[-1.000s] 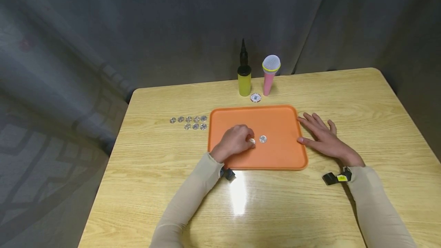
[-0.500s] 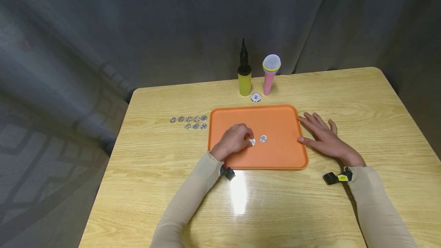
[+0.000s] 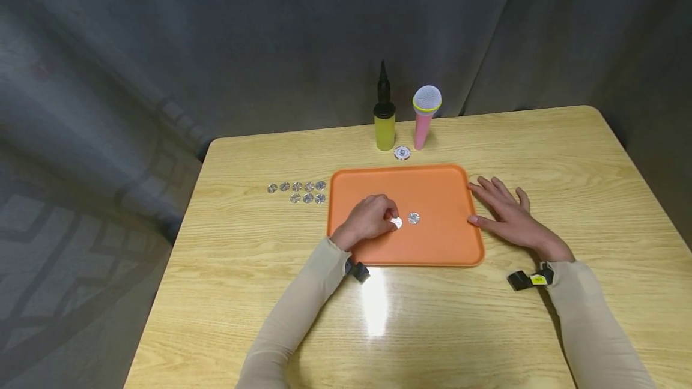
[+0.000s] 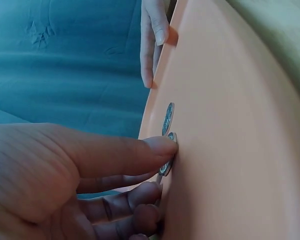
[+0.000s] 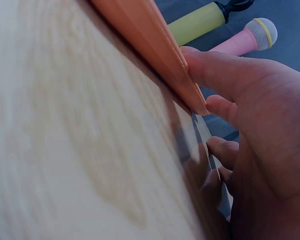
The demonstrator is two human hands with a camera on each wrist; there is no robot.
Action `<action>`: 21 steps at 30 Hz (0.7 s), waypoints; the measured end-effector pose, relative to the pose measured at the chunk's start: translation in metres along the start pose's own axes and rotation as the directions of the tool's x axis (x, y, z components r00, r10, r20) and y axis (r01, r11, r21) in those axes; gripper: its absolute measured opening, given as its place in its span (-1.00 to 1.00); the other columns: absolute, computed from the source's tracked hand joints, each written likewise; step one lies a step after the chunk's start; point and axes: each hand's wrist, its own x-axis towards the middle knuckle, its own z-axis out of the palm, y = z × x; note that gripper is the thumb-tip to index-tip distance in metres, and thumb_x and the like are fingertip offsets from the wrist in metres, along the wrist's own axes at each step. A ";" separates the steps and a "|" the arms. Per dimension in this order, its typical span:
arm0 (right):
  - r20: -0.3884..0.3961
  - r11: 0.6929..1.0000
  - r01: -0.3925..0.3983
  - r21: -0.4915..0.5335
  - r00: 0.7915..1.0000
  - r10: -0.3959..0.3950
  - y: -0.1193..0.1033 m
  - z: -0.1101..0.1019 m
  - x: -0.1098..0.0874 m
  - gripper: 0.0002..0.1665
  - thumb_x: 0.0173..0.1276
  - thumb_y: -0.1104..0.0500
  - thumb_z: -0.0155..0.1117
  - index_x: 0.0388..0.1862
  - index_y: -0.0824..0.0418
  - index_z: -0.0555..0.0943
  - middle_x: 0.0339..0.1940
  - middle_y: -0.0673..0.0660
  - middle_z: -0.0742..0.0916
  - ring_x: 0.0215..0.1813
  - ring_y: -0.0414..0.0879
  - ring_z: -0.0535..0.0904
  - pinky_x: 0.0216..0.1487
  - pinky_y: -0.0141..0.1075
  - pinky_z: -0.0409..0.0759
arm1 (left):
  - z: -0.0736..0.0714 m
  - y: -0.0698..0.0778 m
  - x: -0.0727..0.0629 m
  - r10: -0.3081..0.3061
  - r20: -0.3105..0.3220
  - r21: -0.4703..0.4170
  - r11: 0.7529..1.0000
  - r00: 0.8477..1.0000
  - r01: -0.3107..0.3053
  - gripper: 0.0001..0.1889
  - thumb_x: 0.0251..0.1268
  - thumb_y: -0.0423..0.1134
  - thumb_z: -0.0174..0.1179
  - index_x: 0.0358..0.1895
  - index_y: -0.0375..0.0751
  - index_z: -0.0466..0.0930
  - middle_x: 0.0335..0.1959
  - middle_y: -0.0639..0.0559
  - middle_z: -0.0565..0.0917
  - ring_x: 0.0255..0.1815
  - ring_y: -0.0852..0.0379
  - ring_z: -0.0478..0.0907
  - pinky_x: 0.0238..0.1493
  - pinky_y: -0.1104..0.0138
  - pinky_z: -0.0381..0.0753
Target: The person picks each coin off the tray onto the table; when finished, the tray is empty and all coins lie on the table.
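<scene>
My left hand (image 3: 370, 218) is over the orange tray (image 3: 435, 244), its thumb and fingers pinching a silver coin (image 3: 397, 223) low against the tray floor. In the left wrist view the thumb covers part of this coin (image 4: 165, 168). A second silver coin (image 3: 413, 218) lies flat on the tray just to the right. At the tray's right rim my right hand (image 3: 507, 216) has its fingers spread, thumb and index finger touching the edge. The right wrist view has the thumb (image 5: 210, 67) against the outside of the rim.
Left of the tray, several silver coins (image 3: 308, 198) lie in two rows on the wooden table (image 3: 243, 293). Behind the tray stand a yellow-green hand pump (image 3: 385, 134) with black top and a pink toy microphone (image 3: 422, 131), a white poker chip (image 3: 402, 153) in front of them.
The left fingers have shifted very slightly on the pinched coin, which now catches brighter light. The right hand and the tray stay put.
</scene>
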 end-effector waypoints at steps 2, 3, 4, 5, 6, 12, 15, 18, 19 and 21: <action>-0.001 1.000 0.000 -0.001 1.000 0.000 0.000 0.000 0.000 -0.10 0.45 0.03 0.23 0.64 0.07 0.05 0.66 0.40 0.03 0.67 0.35 -0.35 0.40 0.42 -0.61 | 0.000 0.000 0.000 -0.005 0.004 -0.003 1.000 1.000 0.005 -0.83 0.17 -0.21 0.43 -0.19 -0.10 0.72 -0.36 0.10 0.62 -0.30 0.21 0.48 -0.19 0.38 0.44; -0.002 1.000 0.000 -0.002 1.000 0.000 0.000 0.000 0.000 -0.10 0.45 0.03 0.24 0.64 0.08 0.05 0.66 0.40 0.03 0.67 0.35 -0.34 0.40 0.42 -0.61 | 0.000 0.000 0.000 -0.008 0.003 -0.004 1.000 1.000 0.008 -0.83 0.17 -0.21 0.43 -0.20 -0.10 0.71 -0.37 0.10 0.60 -0.31 0.21 0.48 -0.19 0.38 0.43; -0.003 1.000 -0.001 -0.002 1.000 0.001 0.000 0.000 0.000 -0.10 0.45 0.03 0.24 0.64 0.08 0.06 0.65 0.40 0.03 0.67 0.36 -0.34 0.40 0.42 -0.61 | 0.000 0.000 0.000 -0.011 0.002 -0.006 1.000 1.000 0.011 -0.84 0.17 -0.21 0.43 -0.21 -0.09 0.70 -0.37 0.11 0.59 -0.31 0.21 0.47 -0.20 0.38 0.42; -0.004 1.000 -0.001 -0.003 1.000 0.001 0.000 0.001 0.000 -0.10 0.45 0.03 0.24 0.64 0.08 0.06 0.65 0.41 0.03 0.67 0.36 -0.34 0.40 0.42 -0.61 | 0.000 0.000 0.000 -0.012 0.000 -0.007 1.000 1.000 0.012 -0.84 0.17 -0.21 0.44 -0.22 -0.09 0.69 -0.37 0.11 0.58 -0.31 0.20 0.47 -0.21 0.38 0.41; -0.004 1.000 -0.002 -0.003 1.000 0.002 0.000 0.001 0.000 -0.10 0.45 0.03 0.24 0.64 0.09 0.06 0.65 0.41 0.03 0.67 0.36 -0.34 0.40 0.42 -0.61 | 0.001 0.000 0.000 -0.012 -0.003 -0.008 1.000 1.000 0.012 -0.85 0.17 -0.20 0.44 -0.23 -0.09 0.68 -0.37 0.11 0.57 -0.31 0.20 0.46 -0.21 0.39 0.40; -0.001 1.000 -0.007 -0.003 1.000 0.007 0.000 0.000 0.000 -0.09 0.45 0.02 0.24 0.64 0.07 0.05 0.66 0.40 0.04 0.68 0.35 -0.35 0.40 0.42 -0.61 | 0.002 -0.001 -0.001 0.000 -0.035 -0.054 0.999 0.999 -0.002 -0.85 0.19 -0.21 0.43 -0.37 -0.06 0.61 -0.45 0.13 0.58 -0.38 0.23 0.46 -0.29 0.44 0.37; 0.000 1.000 -0.005 -0.003 1.000 0.005 0.001 0.000 0.000 -0.09 0.45 0.02 0.24 0.65 0.06 0.05 0.66 0.39 0.04 0.68 0.34 -0.35 0.40 0.42 -0.61 | 0.001 -0.002 -0.001 0.008 -0.048 -0.105 0.994 0.999 -0.013 -0.83 0.19 -0.24 0.43 -0.42 -0.06 0.58 -0.51 0.12 0.61 -0.44 0.25 0.48 -0.33 0.46 0.38; 0.000 1.000 -0.002 -0.002 1.000 0.002 0.001 0.000 0.000 -0.10 0.45 0.02 0.24 0.65 0.05 0.05 0.66 0.39 0.04 0.68 0.34 -0.35 0.40 0.42 -0.62 | 0.002 -0.005 0.000 0.015 -0.054 -0.153 0.988 0.998 -0.023 -0.84 0.19 -0.30 0.41 -0.44 -0.08 0.59 -0.52 0.11 0.64 -0.47 0.28 0.49 -0.35 0.49 0.41; 0.000 1.000 -0.002 -0.002 1.000 0.002 0.002 0.000 0.000 -0.09 0.45 0.02 0.24 0.65 0.05 0.05 0.66 0.39 0.03 0.68 0.34 -0.35 0.40 0.42 -0.62 | 0.002 -0.006 0.000 0.017 -0.056 -0.169 0.985 0.998 -0.026 -0.85 0.19 -0.33 0.40 -0.44 -0.10 0.60 -0.52 0.10 0.65 -0.47 0.28 0.49 -0.35 0.49 0.42; -0.002 1.000 -0.001 -0.001 1.000 0.001 0.002 0.000 0.000 -0.09 0.45 0.02 0.24 0.65 0.06 0.05 0.66 0.39 0.03 0.68 0.34 -0.35 0.40 0.42 -0.62 | 0.002 -0.008 0.000 0.021 -0.054 -0.199 0.980 0.998 -0.031 -0.86 0.18 -0.40 0.37 -0.44 -0.12 0.62 -0.51 0.09 0.68 -0.48 0.29 0.51 -0.35 0.51 0.44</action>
